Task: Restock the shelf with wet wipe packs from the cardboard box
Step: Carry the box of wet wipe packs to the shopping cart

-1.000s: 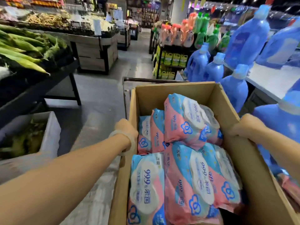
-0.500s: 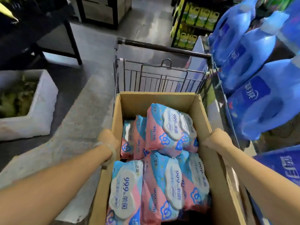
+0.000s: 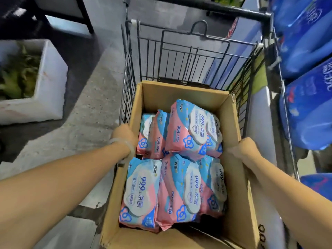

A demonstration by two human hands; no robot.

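the box (image 3: 231,133) sits open-topped at the near end of a wire cart (image 3: 179,56), its flaps out of the way so the packs (image 3: 186,126) can be lifted straight out. both hands hold it by the side walls, which is how one would carry or settle a load this wide: the left hand (image 3: 124,135) is curled against the left wall near the rim, and the right hand (image 3: 244,150) grips the right wall opposite it, fingers bent round the edge. neither hand has a pack in it. the packs fill most of the box, some flat, some on edge, pink and blue wrappers with white lids facing up; none has left the box so far as this view shows, so the restocking proper looks not yet begun. the cart stands just beside a shelf of blue bottles (image 3: 305,108) on the right, probably parked close so the reach is short. where the wipes belong on the shelf cannot be told from here. a white foam crate (image 3: 52,83) of greens sits on the floor to the left, well apart.
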